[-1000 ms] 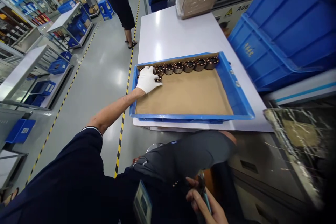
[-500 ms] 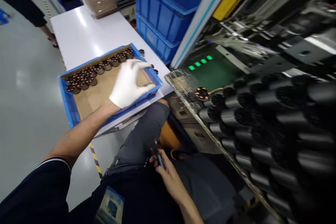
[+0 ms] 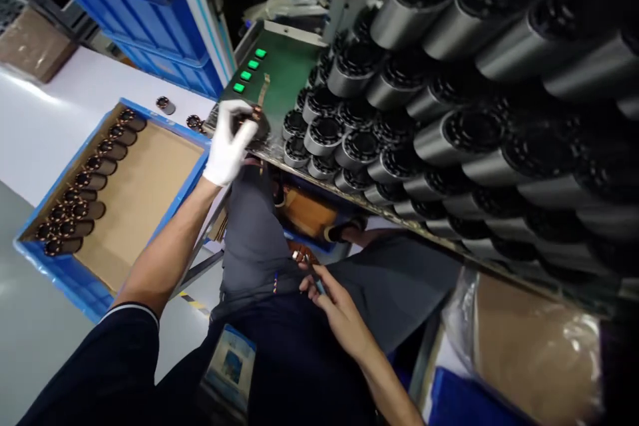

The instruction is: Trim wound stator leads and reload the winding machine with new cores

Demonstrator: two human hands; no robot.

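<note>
The wound stator [image 3: 255, 121] sits in the fingertips of the gloved left hand [image 3: 228, 143], which is closed round it at the near end of the machine's shelf, just below the green panel [image 3: 279, 73] with its lit buttons. Much of the part is covered by the glove and smeared by motion, so only a dark body with a copper-coloured edge shows; whether it rests on the shelf or is lifted clear cannot be told.

Right of the grip, and touching nothing of it, lie the stacked grey stators [image 3: 379, 126], row upon row, the farther ones blurred and cut off by the frame's right edge. Left of the grip, past two loose stators [image 3: 164, 104] on the white table [image 3: 44, 126], stands the blue tray [image 3: 64, 273] with its cardboard liner and a line of wound pieces along the far side; its near corner is hidden by the left forearm.

Well below the grip, on the lap, the bare right hand [image 3: 335, 303] has its fingers curled round a small tool [image 3: 307, 265] (its shape is too blurred to name). A bagged cardboard box [image 3: 529, 346] lies at the lower right, partly cut off.

Half a second earlier the gloved hand hung open-fingered over the tray; it has since crossed to the shelf, and the view has swung right, so the tray now lies well off to the left. The right hand keeps its tool at the lap.
</note>
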